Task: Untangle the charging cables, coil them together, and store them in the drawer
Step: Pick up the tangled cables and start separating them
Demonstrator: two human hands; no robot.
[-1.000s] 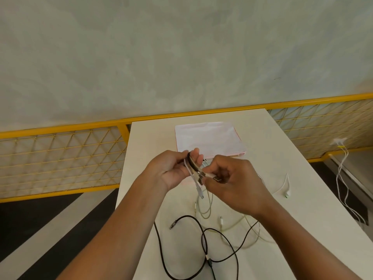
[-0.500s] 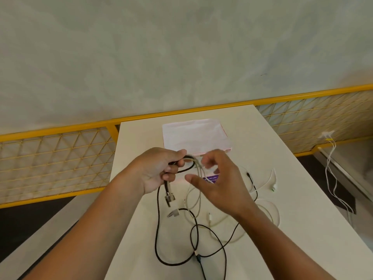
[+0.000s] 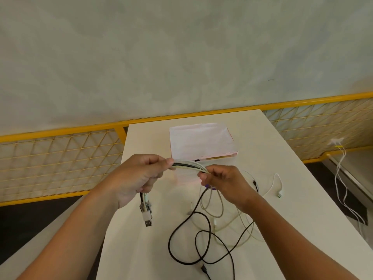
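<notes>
With left hand (image 3: 139, 176) and right hand (image 3: 224, 182) raised over the bench (image 3: 282, 178), holding the cables (image 3: 189, 165) stretched between them: gripping in the left's curled fingers, pinching at the right's fingertips. Hanging plugs (image 3: 146, 213) just below the left; trailing loose loops (image 3: 169, 243) onto the bench beneath the right, near the box (image 3: 201, 140).

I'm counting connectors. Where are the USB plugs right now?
In the head view, the USB plugs dangle just below the left hand gripping the cable bundle, left of the black cable loops on the table.
</notes>
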